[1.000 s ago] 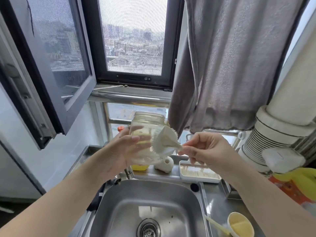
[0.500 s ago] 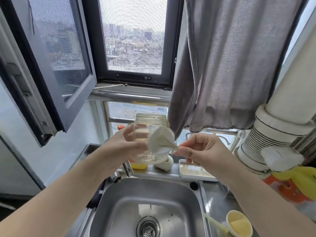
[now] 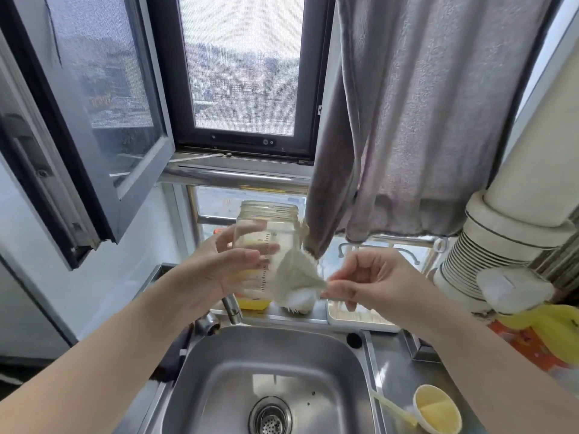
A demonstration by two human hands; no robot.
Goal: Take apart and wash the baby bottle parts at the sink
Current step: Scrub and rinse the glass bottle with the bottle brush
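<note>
Two hands meet above the sink (image 3: 351,364). The left hand (image 3: 219,270) wraps the clear bottle (image 3: 266,239) from its left side, fingers curled across the front, mouth upright and uncapped. The right hand (image 3: 372,280) pinches the stem of a white brush (image 3: 297,280), whose head presses on the bottle's lower right side. Both hang clear of the basin, with open air down to the drain (image 3: 270,416); the tap (image 3: 232,308) stands just under the left wrist, and the grey cloth (image 3: 407,136) hangs near the bottle's right shoulder. A yellow part (image 3: 437,408) lies on the counter to the right, well apart from the hands.

The brush head is blurred and its bristles are hard to make out; the stem is hidden in the right fingers. The bottle's base is covered by the palm and brush. Both forearms are cut off by the frame.

Compared with half a second ago, the brush has slid lower on the bottle, and the left fingers have spread wider across the glass.
</note>
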